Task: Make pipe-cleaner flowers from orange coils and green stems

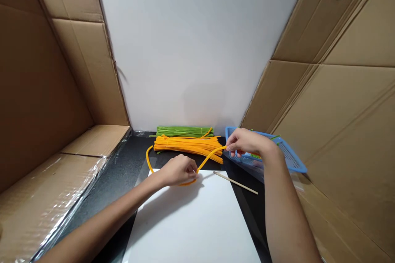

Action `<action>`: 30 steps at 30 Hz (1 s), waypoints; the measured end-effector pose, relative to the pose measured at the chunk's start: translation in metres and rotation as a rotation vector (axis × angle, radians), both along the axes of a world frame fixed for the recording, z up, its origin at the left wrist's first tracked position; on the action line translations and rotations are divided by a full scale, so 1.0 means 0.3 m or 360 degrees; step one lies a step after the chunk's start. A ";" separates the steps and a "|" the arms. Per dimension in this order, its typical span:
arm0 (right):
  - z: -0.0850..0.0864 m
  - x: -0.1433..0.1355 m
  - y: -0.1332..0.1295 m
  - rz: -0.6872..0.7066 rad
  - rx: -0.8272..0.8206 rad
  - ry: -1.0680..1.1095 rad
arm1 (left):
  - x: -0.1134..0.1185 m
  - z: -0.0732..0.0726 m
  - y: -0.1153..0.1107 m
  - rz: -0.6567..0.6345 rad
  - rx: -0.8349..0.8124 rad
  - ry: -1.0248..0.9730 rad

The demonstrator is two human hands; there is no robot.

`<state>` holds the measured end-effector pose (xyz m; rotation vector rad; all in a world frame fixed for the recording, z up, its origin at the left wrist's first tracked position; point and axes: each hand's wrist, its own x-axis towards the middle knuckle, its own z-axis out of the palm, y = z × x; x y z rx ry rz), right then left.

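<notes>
A bent orange pipe cleaner (210, 157) runs between my two hands above the white sheet (197, 226). My left hand (182, 169) pinches it near the sheet's far edge, and one part of it curves up and round to the left of that hand. My right hand (243, 141) is closed on its other end, higher and to the right, in front of the blue basket. Just behind the hands lies a bundle of orange pipe cleaners (185, 144), with a bundle of green pipe cleaners (182, 131) beyond it.
A thin wooden stick (237, 183) lies across the sheet's far right corner onto the black tabletop (123, 181). The blue basket (293, 158) at the right holds some green pieces. Cardboard panels (348, 123) stand on both sides, and a pale wall (191, 49) rises behind.
</notes>
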<state>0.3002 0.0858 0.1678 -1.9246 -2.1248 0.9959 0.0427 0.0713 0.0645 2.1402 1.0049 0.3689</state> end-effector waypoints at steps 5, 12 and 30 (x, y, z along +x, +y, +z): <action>0.024 0.015 -0.012 -0.0055 0.0019 -0.0063 | -0.009 -0.062 0.030 -0.0037 -0.0258 -0.0168; 0.022 0.073 -0.008 -0.0086 0.0047 -0.0068 | -0.009 -0.068 0.044 0.0107 -0.0297 -0.0328; 0.139 -0.041 -0.174 0.0357 0.0026 0.0006 | -0.078 -0.032 0.117 0.0593 0.0118 -0.0314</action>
